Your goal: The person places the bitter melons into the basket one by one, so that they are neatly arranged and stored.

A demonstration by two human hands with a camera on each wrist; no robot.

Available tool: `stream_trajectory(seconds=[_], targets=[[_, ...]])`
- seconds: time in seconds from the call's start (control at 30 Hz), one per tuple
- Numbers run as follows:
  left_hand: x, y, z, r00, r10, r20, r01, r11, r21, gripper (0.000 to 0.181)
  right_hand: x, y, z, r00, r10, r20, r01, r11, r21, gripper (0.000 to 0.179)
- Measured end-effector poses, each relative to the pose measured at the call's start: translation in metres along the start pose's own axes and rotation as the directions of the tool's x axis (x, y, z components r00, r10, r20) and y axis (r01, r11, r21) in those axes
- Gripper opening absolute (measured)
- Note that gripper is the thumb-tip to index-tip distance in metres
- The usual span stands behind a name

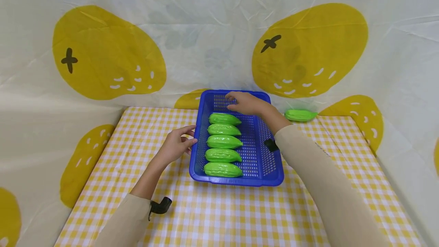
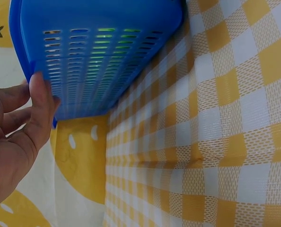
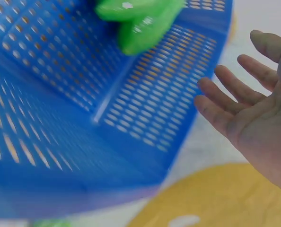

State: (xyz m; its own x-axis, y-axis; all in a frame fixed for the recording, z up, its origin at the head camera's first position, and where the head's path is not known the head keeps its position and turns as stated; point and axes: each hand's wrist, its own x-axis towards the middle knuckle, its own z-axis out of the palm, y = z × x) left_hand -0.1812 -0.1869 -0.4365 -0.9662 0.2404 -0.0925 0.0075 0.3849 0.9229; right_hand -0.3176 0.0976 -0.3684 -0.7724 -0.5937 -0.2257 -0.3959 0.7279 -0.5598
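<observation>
A blue perforated plastic basket [image 1: 236, 181] stands on the table with several bright green bitter melons [image 1: 224, 141] lined up along its left side, one behind another. My left hand [image 1: 175, 144] is at the basket's left rim, thumb and fingertips against its outer side; the left wrist view shows a fingertip by the rim. Over the basket's far end is my right hand [image 1: 247, 103], its fingers loosely spread and holding nothing. In the right wrist view that hand [image 3: 254, 94] appears beside the basket wall [image 3: 164, 104]. Another bitter melon [image 1: 300, 115] lies outside, to the basket's right.
A yellow-and-white checked cloth [image 1: 219, 216] covers the table. Behind it hangs a pale curtain [image 1: 212, 48] printed with big yellow fruit, close to the basket's far end. Black wrist-camera mounts [image 1: 161, 205] sit at both sleeves.
</observation>
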Motion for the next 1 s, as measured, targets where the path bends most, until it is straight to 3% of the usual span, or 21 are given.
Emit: stream_trajectory(seconds=[0.17,0.37,0.7,1.0], targets=[[0.000,-0.001,0.000,1.000,0.000,-0.001,0.000,1.000,0.008,0.054,-0.020,0.000,-0.020,0.999,0.001,-0.042,0.002,0.998,0.061,0.053],[-0.001,-0.002,-0.001,1.000,-0.001,0.002,0.001,1.000,0.010,0.054,-0.046,0.016,-0.035,0.995,-0.007,-0.103,0.023,0.988,0.151,0.053],[-0.002,-0.003,-0.001,1.000,0.008,0.009,-0.008,1.000,0.002,0.053,-0.092,0.060,-0.042,0.967,0.079,-0.243,-0.041,0.987,0.158,0.054],[-0.002,-0.003,0.000,1.000,0.010,0.004,-0.010,1.000,0.017,0.054,-0.118,0.113,-0.031,0.948,0.171,-0.267,-0.164,0.985,0.051,0.065]])
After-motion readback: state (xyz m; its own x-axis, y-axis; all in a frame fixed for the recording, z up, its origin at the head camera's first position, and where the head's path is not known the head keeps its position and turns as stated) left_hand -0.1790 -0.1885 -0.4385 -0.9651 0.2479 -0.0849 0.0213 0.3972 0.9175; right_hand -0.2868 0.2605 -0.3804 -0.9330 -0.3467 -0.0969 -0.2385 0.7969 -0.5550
